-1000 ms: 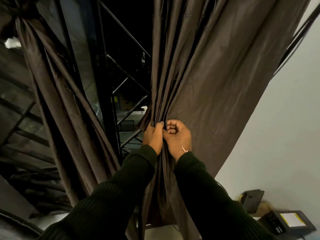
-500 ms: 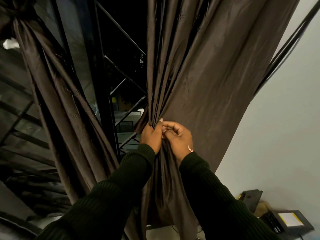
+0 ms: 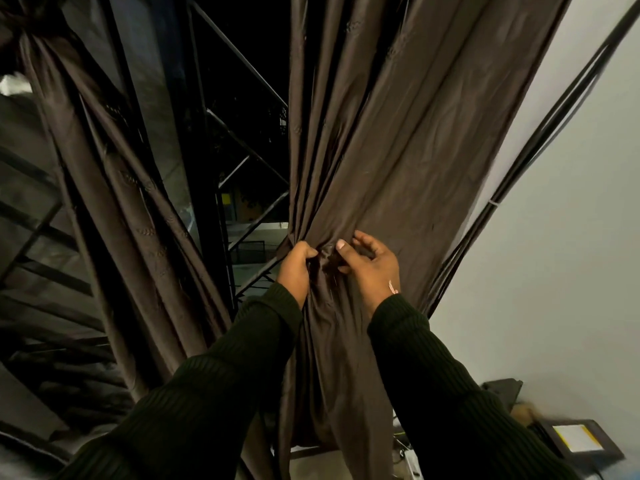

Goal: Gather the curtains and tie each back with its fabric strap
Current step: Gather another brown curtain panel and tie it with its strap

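A dark brown curtain hangs in front of me, bunched into folds at hand height. My left hand grips the gathered folds from the left. My right hand lies against the cloth just right of the bunch, fingers loosely curled, thumb tip on the fabric; whether it pinches a fold I cannot tell. A second brown curtain hangs at the left, drawn together near the top left corner. No fabric strap shows.
Behind the curtains is a dark window with a black metal grille. A pale wall fills the right, with black cables running down it. A dark box with a yellow label sits low right.
My right hand has let go of the folds and moved a little right, its fingers opening. The left hand keeps its grip on the bunch.
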